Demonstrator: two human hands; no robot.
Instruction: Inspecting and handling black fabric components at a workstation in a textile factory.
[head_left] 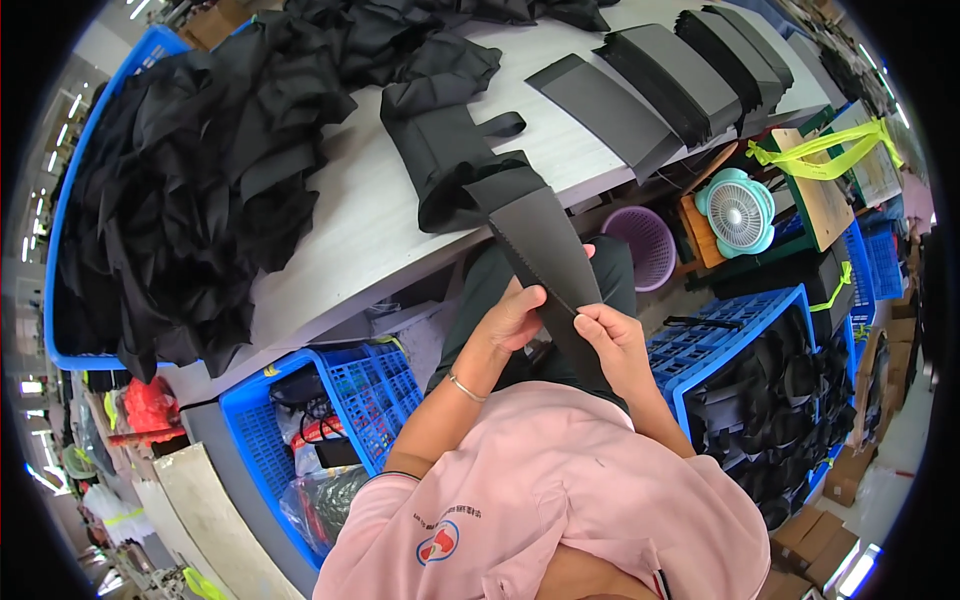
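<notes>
Over my lap I hold a long, stiff black panel [545, 250], its far end resting at the table edge against bunched black fabric [440, 160]. My left hand [512, 318] is closed on the panel's left edge, thumb on top. On the opposite side my right hand [610, 335] pinches the panel nearer my body, thumb and fingers at its surface. A row of small marks, like stitching or notches, runs along the panel's left edge. The black fabric lies on the table with a short strap loop [503, 125] sticking out to its right.
A big heap of black fabric pieces [200, 180] covers the table's left. Stacks of black panels [670, 75] lie at the far right. Around me stand blue crates [375, 385], a purple basket [640, 245], a turquoise fan [738, 213] and a crate of black pieces [765, 400].
</notes>
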